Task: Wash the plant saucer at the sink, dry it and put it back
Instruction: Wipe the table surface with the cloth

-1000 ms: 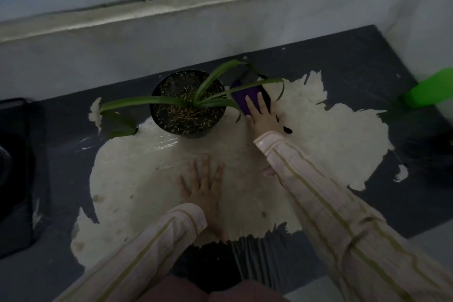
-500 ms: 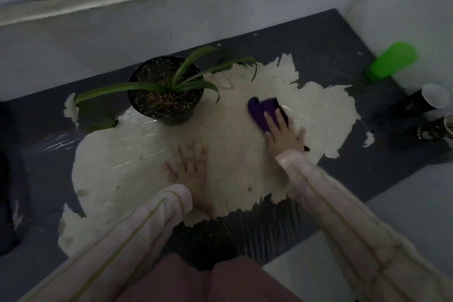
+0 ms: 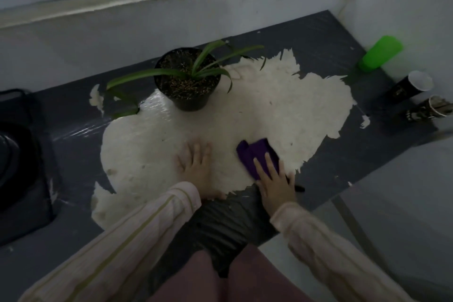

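A black plant pot with long green leaves stands at the back of a white, ragged-edged patch on the dark floor covering. No saucer shows under or beside the pot. My right hand lies flat, fingers straight, pressing a purple cloth onto the patch near its front edge. My left hand rests flat on the patch, fingers spread, to the left of the cloth and in front of the pot.
A green cup lies on its side at the right wall, with a black paper cup and a patterned cup near it. A black object sits at the left edge. A window ledge runs behind.
My right hand has slid the purple cloth from beside the pot toward me, down to the patch's front edge. My left hand has stayed flat in place.
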